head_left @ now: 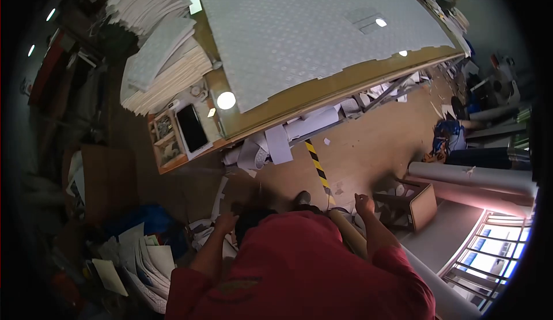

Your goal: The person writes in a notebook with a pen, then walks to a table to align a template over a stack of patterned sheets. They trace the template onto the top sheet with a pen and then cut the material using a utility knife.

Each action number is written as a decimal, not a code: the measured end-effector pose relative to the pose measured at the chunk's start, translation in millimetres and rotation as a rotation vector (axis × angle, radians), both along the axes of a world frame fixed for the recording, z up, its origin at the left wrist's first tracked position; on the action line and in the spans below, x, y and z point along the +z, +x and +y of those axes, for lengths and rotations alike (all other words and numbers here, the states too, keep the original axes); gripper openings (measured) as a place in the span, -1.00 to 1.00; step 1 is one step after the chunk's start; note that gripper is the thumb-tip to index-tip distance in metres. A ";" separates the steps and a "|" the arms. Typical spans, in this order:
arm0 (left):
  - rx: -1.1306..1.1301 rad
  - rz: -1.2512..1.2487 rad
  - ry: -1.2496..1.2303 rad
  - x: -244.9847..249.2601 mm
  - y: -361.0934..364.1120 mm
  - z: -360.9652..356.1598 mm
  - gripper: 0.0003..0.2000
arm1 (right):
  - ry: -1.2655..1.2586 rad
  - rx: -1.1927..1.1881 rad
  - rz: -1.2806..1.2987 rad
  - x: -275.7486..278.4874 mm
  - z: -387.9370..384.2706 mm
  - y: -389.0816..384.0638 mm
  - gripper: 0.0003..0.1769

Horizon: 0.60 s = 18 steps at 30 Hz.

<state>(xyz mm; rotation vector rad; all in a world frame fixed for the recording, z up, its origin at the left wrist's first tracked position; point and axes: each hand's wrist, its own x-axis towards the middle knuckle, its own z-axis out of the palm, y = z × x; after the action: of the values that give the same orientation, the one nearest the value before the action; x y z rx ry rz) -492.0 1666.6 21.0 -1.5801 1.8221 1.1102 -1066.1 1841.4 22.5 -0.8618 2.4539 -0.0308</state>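
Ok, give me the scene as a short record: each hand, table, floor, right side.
Left hand: low, beside the red shirt; nothing visibly held
Right hand: low, on the shirt's other side; nothing visibly held
Table: broad pale patterned sheet on top
Table's left end: stacked sheets, flat black device
Floor: black-and-yellow striped tape
Right side: long rolls, barred window

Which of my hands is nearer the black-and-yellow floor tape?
Your right hand, which appears just right of the striped tape; your left hand appears farther off, beyond the dark shoe.
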 end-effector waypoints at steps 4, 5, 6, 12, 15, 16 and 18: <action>0.095 0.326 -0.064 13.7 -118.1 -21.7 -0.52 | -0.143 -0.159 -0.008 -1.2 15.8 -47.3 -0.57; 0.058 0.322 -0.059 26.9 -150.9 -34.6 -0.52 | -0.142 -0.211 -0.037 -2.4 14.6 -53.2 -0.60; 0.020 0.404 -0.075 49.8 -185.6 -46.6 -0.52 | -0.140 -0.271 -0.064 -6.3 17.5 -57.4 -0.62; -0.177 0.694 -0.030 101.4 -334.0 -92.9 -0.52 | -0.310 -0.418 -0.295 -2.2 9.3 -65.6 -0.69; -0.319 0.702 -0.061 108.2 -397.0 -123.0 -0.55 | -0.273 -0.433 -0.337 21.9 3.8 -76.8 -0.72; -0.358 0.761 -0.020 104.8 -418.1 -132.7 -0.55 | -0.278 -0.459 -0.374 32.2 -0.9 -84.2 -0.73; -0.423 0.851 0.047 106.2 -464.0 -151.0 -0.60 | -0.198 -0.445 -0.315 23.0 -3.7 -107.9 -0.74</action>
<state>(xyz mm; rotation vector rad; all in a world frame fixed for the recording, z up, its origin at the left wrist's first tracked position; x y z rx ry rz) -956.0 1515.6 127.3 -0.6330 2.4530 1.7294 -1174.1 1837.7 45.5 -0.3368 2.3128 -0.5354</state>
